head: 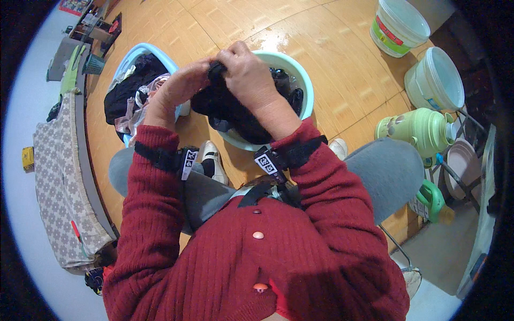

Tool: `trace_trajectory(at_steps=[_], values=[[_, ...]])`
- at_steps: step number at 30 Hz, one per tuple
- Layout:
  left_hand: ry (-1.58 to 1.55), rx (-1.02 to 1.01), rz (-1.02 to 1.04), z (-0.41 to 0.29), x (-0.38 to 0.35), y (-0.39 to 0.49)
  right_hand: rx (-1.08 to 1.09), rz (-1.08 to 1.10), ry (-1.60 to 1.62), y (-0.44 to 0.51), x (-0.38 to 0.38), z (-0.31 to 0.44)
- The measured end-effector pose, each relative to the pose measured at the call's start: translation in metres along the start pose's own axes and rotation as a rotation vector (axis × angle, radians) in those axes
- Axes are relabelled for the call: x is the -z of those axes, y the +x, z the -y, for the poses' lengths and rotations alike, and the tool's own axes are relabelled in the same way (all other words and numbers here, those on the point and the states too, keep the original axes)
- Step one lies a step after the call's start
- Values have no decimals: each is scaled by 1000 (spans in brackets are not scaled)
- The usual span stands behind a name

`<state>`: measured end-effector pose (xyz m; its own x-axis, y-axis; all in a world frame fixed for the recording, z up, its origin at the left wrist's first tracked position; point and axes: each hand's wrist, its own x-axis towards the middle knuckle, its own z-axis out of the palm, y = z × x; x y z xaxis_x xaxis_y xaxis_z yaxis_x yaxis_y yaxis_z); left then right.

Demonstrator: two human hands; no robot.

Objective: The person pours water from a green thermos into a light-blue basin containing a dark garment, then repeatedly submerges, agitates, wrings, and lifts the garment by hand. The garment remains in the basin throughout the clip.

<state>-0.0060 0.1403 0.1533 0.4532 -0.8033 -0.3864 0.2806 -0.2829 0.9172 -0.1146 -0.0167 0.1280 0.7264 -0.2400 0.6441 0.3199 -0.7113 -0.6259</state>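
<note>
My right hand [247, 76] is closed around a bunched fold of a black garment [231, 108]. Close beside it, my left hand [182, 86] holds the same bunch, its fingertips mostly hidden. From my hands the garment hangs down into a round pale-green plastic basin [308, 94] on the floor between my feet. More dark, wet-looking cloth [296, 100] lies in the basin, with some water showing along its far side. Left of the basin, a blue plastic tub [168, 60] holds a heap of black clothing [132, 88] and a pale pink garment [129, 116].
Two white plastic buckets [395, 30] [431, 82] stand at the far right. Nearer are a green thermos flask [415, 130] and a green plastic jug [431, 200]. Wet patches [273, 40] mark the tiled floor beyond the basin. A flower-patterned cloth [60, 180] covers furniture at left.
</note>
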Motion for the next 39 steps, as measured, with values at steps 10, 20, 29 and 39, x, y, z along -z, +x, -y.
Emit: trace_trajectory(at_steps=[10,20,29,39], values=[[515,451,189,51,28,23,402,94,-41,-52,-54,11],[114,585,-182,68,-5,44,527,485,-241,-95,-77,11],[-161,183,-484,44,18,57,345,324,138,-65,-52,10],[46,-290,-390,-51,-19,7,-791,136,31,-26,17,-124]])
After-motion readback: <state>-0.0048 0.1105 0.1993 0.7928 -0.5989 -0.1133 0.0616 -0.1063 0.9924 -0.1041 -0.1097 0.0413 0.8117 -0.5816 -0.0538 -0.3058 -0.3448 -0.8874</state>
